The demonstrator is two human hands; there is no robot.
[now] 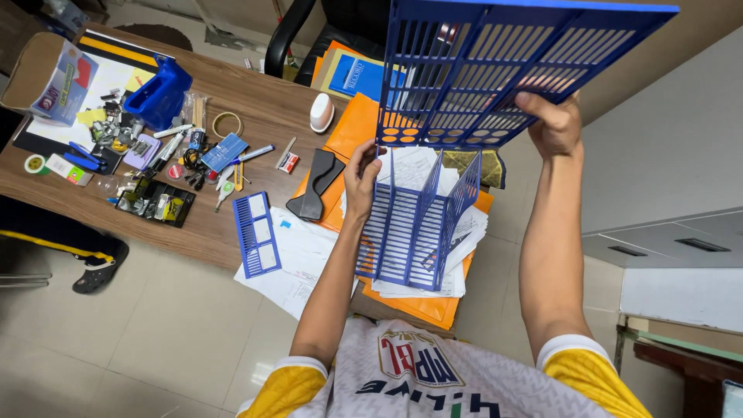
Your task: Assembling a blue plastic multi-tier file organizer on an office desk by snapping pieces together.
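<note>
We've got little room over the desk (232, 101) centre: the big blue slotted panel (495, 62) we hold up blocks the way from above, w/ the upright blue dividers (422, 228) just below it on the paper stack (309, 255). Left hand (361, 179) squeezes in beside the dividers; right hand (553, 124) sits at the panel's far edge. Left side is packed w/ small stationery, a blue punch (159, 97), a black tray (155, 205) & a loose blue panel (257, 234). Freer gap: bare wood btw. that panel & the tray, near the desk's front edge.

A blue slotted rack (422, 232) stands on orange folders (352, 128) over white papers (298, 255).
</note>
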